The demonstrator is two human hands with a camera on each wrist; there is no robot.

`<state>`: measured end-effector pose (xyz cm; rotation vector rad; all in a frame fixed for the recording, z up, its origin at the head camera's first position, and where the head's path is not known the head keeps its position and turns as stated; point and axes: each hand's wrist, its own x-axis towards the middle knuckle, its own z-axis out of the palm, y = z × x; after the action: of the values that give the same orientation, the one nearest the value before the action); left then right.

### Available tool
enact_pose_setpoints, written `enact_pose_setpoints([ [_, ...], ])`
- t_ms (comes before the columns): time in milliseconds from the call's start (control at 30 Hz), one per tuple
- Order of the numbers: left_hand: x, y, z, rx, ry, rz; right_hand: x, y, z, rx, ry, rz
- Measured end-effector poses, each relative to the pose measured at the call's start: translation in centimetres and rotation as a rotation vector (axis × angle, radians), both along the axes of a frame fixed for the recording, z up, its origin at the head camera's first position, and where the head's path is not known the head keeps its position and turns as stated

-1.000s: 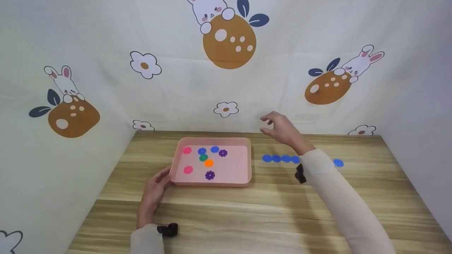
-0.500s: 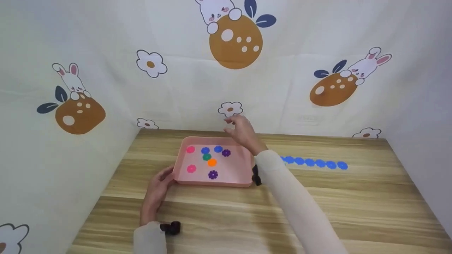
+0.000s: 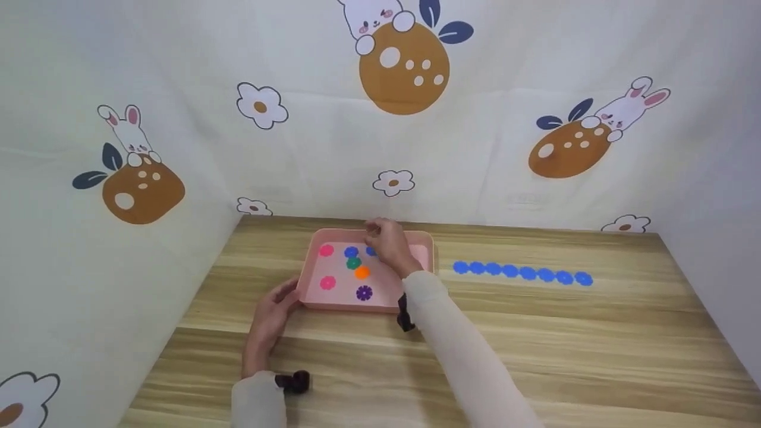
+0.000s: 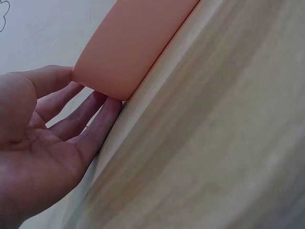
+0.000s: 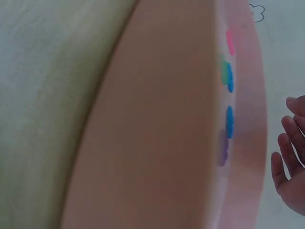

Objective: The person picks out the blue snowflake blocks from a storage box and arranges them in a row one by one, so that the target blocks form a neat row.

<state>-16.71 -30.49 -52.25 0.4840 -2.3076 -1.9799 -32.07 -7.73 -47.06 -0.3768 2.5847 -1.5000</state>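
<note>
My left hand touches the near left corner of a pink tray. In the left wrist view its fingertips lie against the tray's outer wall, fingers fairly straight. Above the tray's far part is my right hand, its fingers loosely bent, nothing held in the right wrist view. Flower-shaped plastic discs lie in the tray: pink, pink, blue, green, orange and purple. My right hand partly covers another blue disc. A second purple disc shows only in the right wrist view.
A row of several blue flower discs lies on the wooden table to the tray's right. Behind the table hangs a pale cloth printed with rabbits and flowers. A side wall stands at each end.
My right hand has moved left from above the blue row, then down over the tray. The blue row has come into full view. My left hand stays at the tray's corner.
</note>
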Motion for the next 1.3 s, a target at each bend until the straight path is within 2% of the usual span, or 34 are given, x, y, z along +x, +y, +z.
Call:
enact_pose_setpoints([
  [200, 0.0, 0.0, 0.0, 0.021, -0.001, 0.004, 0.2, -0.2, -1.4, 0.082, 0.011, -0.053],
  [367, -0.1, 0.2, -0.1, 0.001, -0.014, 0.007, 0.3, 0.1, -2.2, 0.155, 0.03, -0.056],
  [500, -0.4, 0.5, -0.2, 0.002, -0.018, -0.01, 0.3, 0.5, -2.9, 0.183, 0.057, -0.07],
  [633, -0.4, 0.5, -0.2, -0.005, -0.024, -0.014, 0.2, 0.5, -3.3, 0.186, 0.047, -0.081],
  [967, 0.0, -0.3, 0.1, -0.033, -0.036, 0.005, 0.2, 0.1, -2.9, 0.217, -0.002, -0.027],
  [1200, -0.1, -0.1, -0.2, 0.02, 0.047, 0.005, 0.0, 0.2, -2.8, 0.262, -0.043, 0.037],
  [1300, -0.1, 0.0, -0.3, 0.007, 0.04, 0.007, 0.1, 0.2, -2.7, 0.284, -0.06, 0.042],
])
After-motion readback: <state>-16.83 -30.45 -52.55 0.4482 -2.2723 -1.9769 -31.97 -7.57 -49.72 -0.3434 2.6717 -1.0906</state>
